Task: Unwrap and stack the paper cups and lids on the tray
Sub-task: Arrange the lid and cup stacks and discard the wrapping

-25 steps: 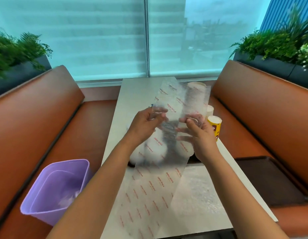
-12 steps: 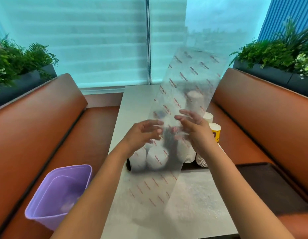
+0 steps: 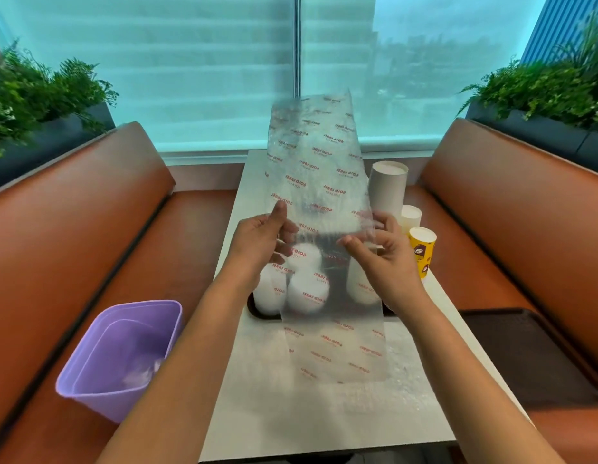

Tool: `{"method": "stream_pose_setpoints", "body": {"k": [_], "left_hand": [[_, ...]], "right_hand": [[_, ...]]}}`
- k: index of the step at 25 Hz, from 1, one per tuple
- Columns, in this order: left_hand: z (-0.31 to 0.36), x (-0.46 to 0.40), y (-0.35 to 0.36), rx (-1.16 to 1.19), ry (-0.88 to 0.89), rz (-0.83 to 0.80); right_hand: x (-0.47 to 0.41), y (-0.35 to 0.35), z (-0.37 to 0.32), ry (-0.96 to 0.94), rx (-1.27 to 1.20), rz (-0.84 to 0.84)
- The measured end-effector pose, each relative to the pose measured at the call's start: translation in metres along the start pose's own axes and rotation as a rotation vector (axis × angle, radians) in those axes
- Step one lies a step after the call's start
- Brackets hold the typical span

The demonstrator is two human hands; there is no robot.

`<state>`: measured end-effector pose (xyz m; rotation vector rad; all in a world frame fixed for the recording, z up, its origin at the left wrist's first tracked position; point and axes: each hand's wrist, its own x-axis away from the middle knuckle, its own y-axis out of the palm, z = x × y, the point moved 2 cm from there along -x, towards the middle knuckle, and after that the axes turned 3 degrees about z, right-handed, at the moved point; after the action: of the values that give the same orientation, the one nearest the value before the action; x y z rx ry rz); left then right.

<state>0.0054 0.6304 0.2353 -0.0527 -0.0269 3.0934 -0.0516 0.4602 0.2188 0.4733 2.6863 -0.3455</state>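
Observation:
I hold a long clear plastic wrapper [image 3: 319, 169] with red lettering upright over the table. My left hand [image 3: 257, 246] pinches its left edge and my right hand [image 3: 379, 249] pinches its right edge, at mid-height. Behind the wrapper, blurred through it, white lid or cup stacks [image 3: 306, 289] stand on a dark tray [image 3: 260, 313]. A tall white cup stack [image 3: 388, 192] rises at the right of the table, with a smaller white cup [image 3: 410, 217] and a yellow printed cup [image 3: 422, 249] in front of it.
A purple bin [image 3: 120, 356] sits on the left bench seat. A second dark tray [image 3: 518, 349] lies on the right bench. Orange benches flank the white table [image 3: 324, 420]. Planters stand behind both backrests; a window is at the far end.
The wrapper has been straightened from slanting rightward to hanging upright, and my hands have spread apart onto its two edges. The tall cup stack now shows uncovered.

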Motion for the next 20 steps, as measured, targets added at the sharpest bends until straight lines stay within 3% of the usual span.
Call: {"method": "stream_pose_setpoints", "body": {"k": [4,6,10,13,15,18,20], "left_hand": [[0.004,-0.002,-0.003,-0.035,-0.027,0.015],[0.007,-0.003,-0.004,-0.011,-0.032,0.008],[0.012,-0.003,-0.006,0.090,0.127,-0.087],[0.005,-0.004,-0.009,-0.042,0.433,-0.142],[0.003,-0.006,-0.008,-0.117,0.543,-0.167],[0.007,-0.008,-0.001,0.067,0.500,-0.238],[0.009,-0.011,0.001,0.162,0.471,-0.202]], "right_hand": [[0.000,-0.003,-0.006,-0.419,0.072,-0.024],[-0.006,-0.004,-0.005,-0.477,0.104,-0.093],[-0.012,0.000,-0.007,-0.361,0.040,-0.009],[-0.013,0.004,-0.009,-0.333,-0.075,0.072],[-0.015,0.005,-0.012,-0.274,-0.151,0.083],[-0.019,0.004,-0.014,-0.142,-0.199,0.138],[-0.019,0.006,-0.012,-0.053,-0.224,0.169]]}}
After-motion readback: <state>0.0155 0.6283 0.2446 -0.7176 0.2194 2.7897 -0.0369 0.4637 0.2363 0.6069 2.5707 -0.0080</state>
